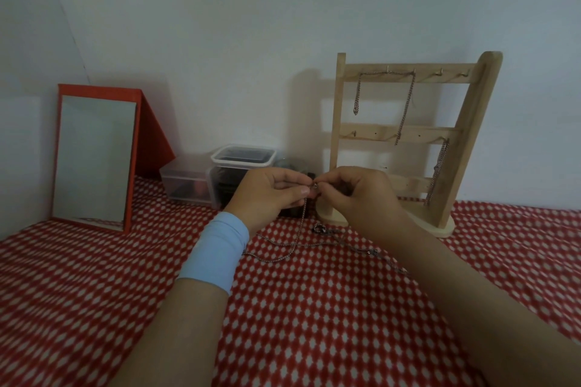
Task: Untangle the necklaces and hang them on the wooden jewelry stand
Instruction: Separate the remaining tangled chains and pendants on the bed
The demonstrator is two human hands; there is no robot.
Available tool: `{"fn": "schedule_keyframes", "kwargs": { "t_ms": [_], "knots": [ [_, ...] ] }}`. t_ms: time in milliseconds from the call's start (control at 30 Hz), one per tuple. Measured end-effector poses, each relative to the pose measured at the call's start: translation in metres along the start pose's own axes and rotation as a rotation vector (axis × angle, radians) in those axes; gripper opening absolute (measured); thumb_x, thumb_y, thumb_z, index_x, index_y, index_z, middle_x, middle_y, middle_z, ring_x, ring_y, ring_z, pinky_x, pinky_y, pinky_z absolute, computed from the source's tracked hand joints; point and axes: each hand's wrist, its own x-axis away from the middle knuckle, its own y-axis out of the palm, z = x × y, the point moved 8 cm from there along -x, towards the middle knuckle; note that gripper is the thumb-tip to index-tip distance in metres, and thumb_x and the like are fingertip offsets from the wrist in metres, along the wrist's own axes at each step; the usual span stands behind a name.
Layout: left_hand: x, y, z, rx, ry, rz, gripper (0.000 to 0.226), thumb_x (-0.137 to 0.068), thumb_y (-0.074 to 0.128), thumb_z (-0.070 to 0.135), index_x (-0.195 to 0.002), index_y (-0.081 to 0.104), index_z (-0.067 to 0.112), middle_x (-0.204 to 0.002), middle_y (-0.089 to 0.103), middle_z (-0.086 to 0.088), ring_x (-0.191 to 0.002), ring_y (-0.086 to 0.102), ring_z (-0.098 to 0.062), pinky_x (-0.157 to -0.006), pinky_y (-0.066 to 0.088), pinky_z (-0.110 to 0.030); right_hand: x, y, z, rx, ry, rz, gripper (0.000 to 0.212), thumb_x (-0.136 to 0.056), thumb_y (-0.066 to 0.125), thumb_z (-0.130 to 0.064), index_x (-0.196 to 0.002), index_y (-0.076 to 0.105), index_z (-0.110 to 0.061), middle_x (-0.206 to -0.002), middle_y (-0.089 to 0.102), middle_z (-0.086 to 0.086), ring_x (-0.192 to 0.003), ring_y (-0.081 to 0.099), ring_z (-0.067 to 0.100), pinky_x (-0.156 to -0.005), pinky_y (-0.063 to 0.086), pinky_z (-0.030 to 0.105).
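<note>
My left hand point(270, 192) and my right hand point(355, 192) meet in front of the wooden jewelry stand point(408, 135), both pinching the clasp end of a thin silver necklace point(298, 236). Its chain hangs from my fingers and trails in loops over the red patterned cloth. A small ring pendant point(318, 227) lies on the cloth below my hands. On the stand, one chain point(405, 104) drapes across the top bar's hooks and another chain point(437, 173) hangs from the middle bar on the right.
A red-framed mirror point(94, 157) stands at the left against the wall. Clear plastic boxes point(220, 176) with dark contents sit behind my left hand. The red and white cloth point(94, 308) covers the whole surface. A blue band wraps my left wrist.
</note>
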Motion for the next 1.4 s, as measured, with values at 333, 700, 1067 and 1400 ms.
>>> {"fn": "schedule_keyframes", "kwargs": {
  "t_ms": [333, 700, 1067, 1400],
  "knots": [
    [0.0, -0.001, 0.001, -0.019, 0.026, 0.026, 0.016, -0.086, 0.069, -0.001, -0.092, 0.074, 0.012, -0.089, 0.078, -0.003, -0.088, 0.074, -0.013, -0.074, 0.057, -0.019, 0.0, 0.002, 0.002, -0.06, 0.074, -0.046, 0.011, -0.094, 0.07, -0.018, -0.097, 0.081, -0.021, -0.082, 0.075, -0.013, -0.065, 0.066, -0.006, -0.063, 0.052, 0.011],
    [0.001, 0.001, 0.003, -0.061, 0.034, 0.006, 0.017, -0.086, 0.07, 0.001, -0.091, 0.075, 0.016, -0.087, 0.078, -0.001, -0.088, 0.074, -0.011, -0.078, 0.058, -0.02, 0.0, 0.003, 0.007, -0.059, 0.102, -0.008, 0.01, -0.094, 0.07, -0.019, -0.096, 0.08, -0.023, -0.082, 0.076, -0.011, -0.07, 0.068, 0.001, -0.067, 0.059, 0.021],
    [0.001, -0.002, 0.005, -0.093, 0.016, -0.014, 0.018, -0.088, 0.068, 0.003, -0.1, 0.071, 0.015, -0.09, 0.078, -0.003, -0.09, 0.074, -0.012, -0.079, 0.058, -0.021, -0.001, -0.004, 0.006, -0.08, 0.12, -0.023, 0.01, -0.095, 0.069, -0.019, -0.095, 0.077, -0.025, -0.085, 0.075, -0.01, -0.076, 0.069, 0.0, -0.073, 0.057, 0.017],
    [-0.001, -0.001, 0.0, -0.13, 0.008, 0.074, 0.015, -0.088, 0.07, 0.01, -0.088, 0.076, 0.023, -0.091, 0.078, -0.001, -0.096, 0.071, -0.021, -0.084, 0.06, -0.031, -0.001, -0.005, 0.008, -0.106, 0.132, 0.006, 0.011, -0.096, 0.068, -0.02, -0.097, 0.077, -0.024, -0.085, 0.076, -0.009, -0.078, 0.069, 0.0, -0.076, 0.058, 0.017]
  ]
}}
